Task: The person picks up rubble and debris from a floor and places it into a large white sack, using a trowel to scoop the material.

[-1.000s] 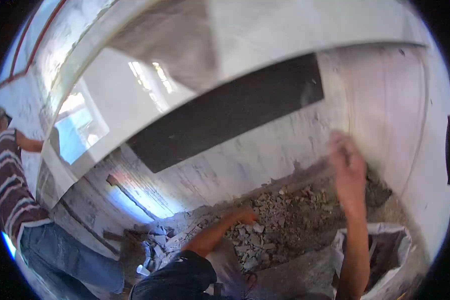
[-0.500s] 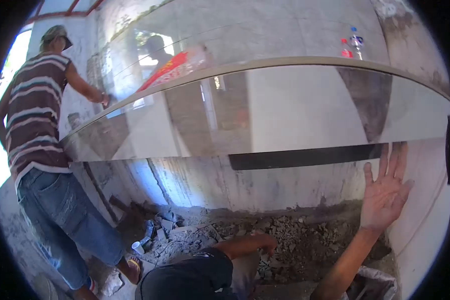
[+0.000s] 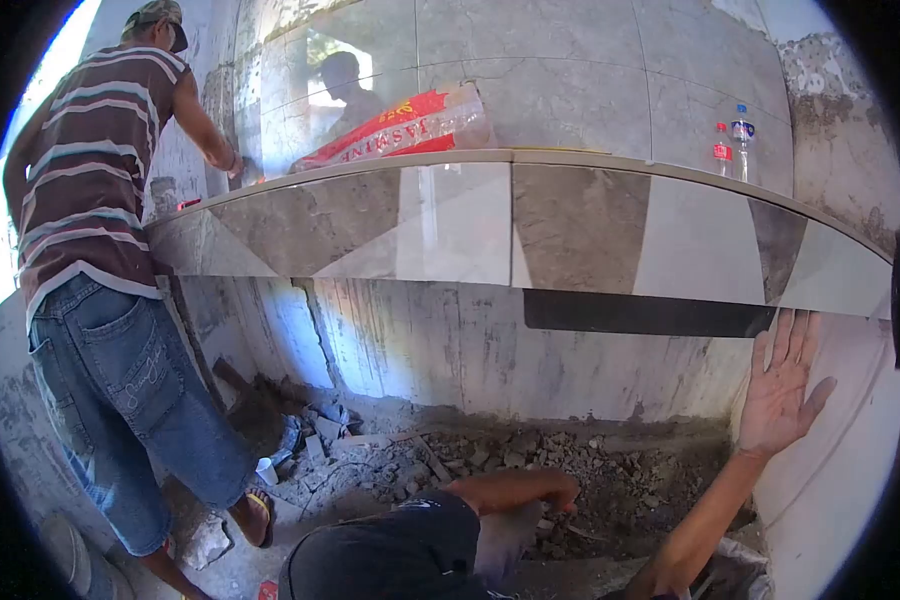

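A co-worker (image 3: 90, 250) in a striped shirt and jeans stands at nine o'clock, one hand on the tiled counter (image 3: 510, 225). A red-printed sack (image 3: 400, 125) lies on the counter at twelve o'clock. Two plastic bottles (image 3: 732, 140) stand at two o'clock. A white cup (image 3: 266, 470) sits at seven o'clock.

Glossy tiled wall (image 3: 590, 70) above a tile-faced counter (image 3: 450, 225); bare plaster (image 3: 470, 345) beneath, rubble (image 3: 530, 460) on the floor, daylight from the left.
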